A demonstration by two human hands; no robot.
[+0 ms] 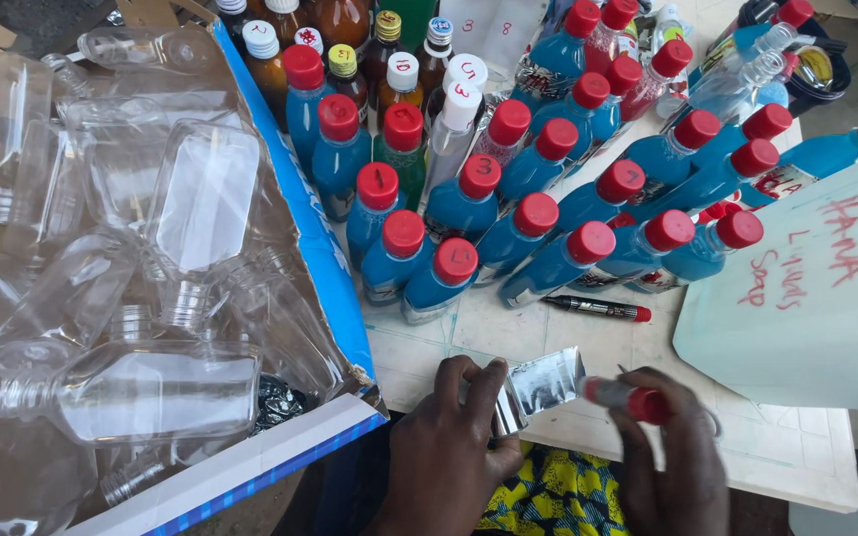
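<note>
My left hand (449,447) grips a small clear flat bottle (538,385) at the table's near edge, its shiny label facing up. My right hand (672,452) holds the bottle's red-capped neck (638,400); hand and bottle are slightly blurred. Just beyond my hands lies a black marker with a red cap (596,308). Behind it stand several blue-filled bottles with red caps (508,228), some with marks on the caps.
A cardboard box with a blue-and-white wall (320,258) at left holds several empty clear bottles (201,199). Brown bottles (350,40) stand at the back. A large pale-blue container with red handwriting (806,278) sits at right. The white tiled table (796,447) ends near my lap.
</note>
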